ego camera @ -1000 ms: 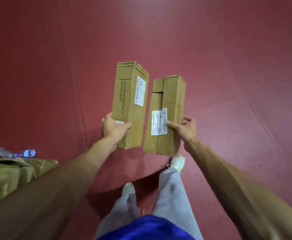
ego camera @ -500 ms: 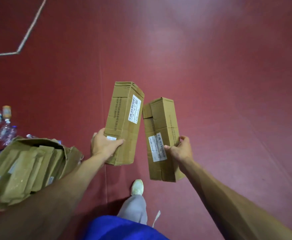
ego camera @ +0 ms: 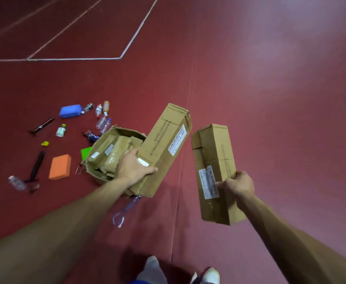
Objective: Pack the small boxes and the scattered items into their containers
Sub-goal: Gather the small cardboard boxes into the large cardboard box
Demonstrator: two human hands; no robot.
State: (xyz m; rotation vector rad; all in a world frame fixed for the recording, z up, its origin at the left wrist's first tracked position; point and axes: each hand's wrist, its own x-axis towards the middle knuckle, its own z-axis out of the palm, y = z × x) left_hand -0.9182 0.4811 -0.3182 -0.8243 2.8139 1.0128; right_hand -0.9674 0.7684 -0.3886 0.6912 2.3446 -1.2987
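My left hand (ego camera: 134,168) grips the near end of a long brown cardboard box (ego camera: 166,146) with a white label, held tilted over the right edge of the big open carton (ego camera: 114,131). Several similar small boxes (ego camera: 110,154) stand packed inside that carton. My right hand (ego camera: 236,186) holds a second long cardboard box (ego camera: 214,165) by its right side, in the air to the right, apart from the first box.
Scattered on the red floor left of the carton: a blue block (ego camera: 70,111), an orange block (ego camera: 60,167), several small bottles (ego camera: 102,113), black tools (ego camera: 37,166), a green sheet (ego camera: 86,153). A blue-white strap (ego camera: 125,210) lies near my feet (ego camera: 210,275). White floor lines (ego camera: 135,35) run beyond.
The view has swung left and the carton with the scattered items has come fully into sight. Both boxes have moved apart, the left one now over the carton's edge.
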